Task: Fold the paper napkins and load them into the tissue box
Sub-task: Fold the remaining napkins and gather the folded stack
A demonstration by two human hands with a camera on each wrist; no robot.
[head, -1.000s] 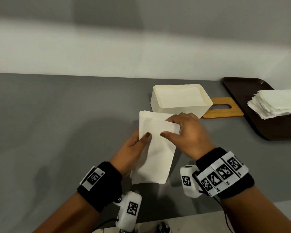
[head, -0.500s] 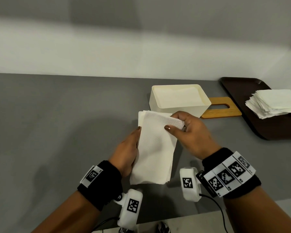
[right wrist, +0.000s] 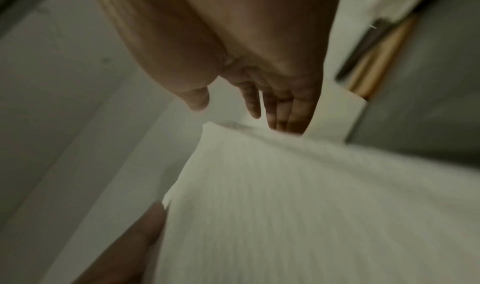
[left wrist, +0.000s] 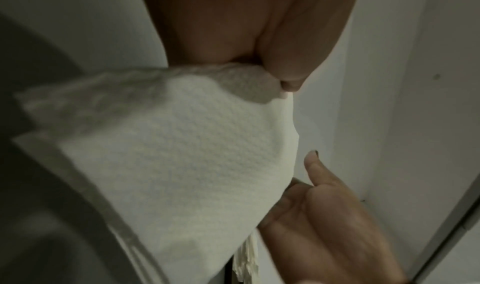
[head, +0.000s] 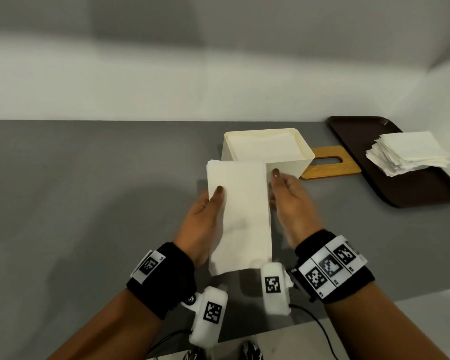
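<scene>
A folded white napkin bundle (head: 240, 216) is held above the grey table, just in front of the cream tissue box (head: 266, 152). My left hand (head: 208, 211) pinches its left edge, thumb on top and fingers hidden beneath. My right hand (head: 289, 201) lies along the bundle's right edge with straight fingers; in the right wrist view its fingertips (right wrist: 285, 122) touch the napkin (right wrist: 285, 196) and the thumb stands apart. The left wrist view shows the napkin (left wrist: 182, 155) under my thumb. The box is open at the top, and its inside looks pale.
A wooden lid (head: 330, 163) with a slot lies flat to the right of the box. Further right, a dark brown tray (head: 413, 193) carries a stack of unfolded napkins (head: 408, 152). A white wall runs along the table's far edge.
My right hand let go of the napkin's top right corner and moved to its right edge with fingers straightened. The bundle now lies flatter and squarer, and my left thumb sits on top again.
</scene>
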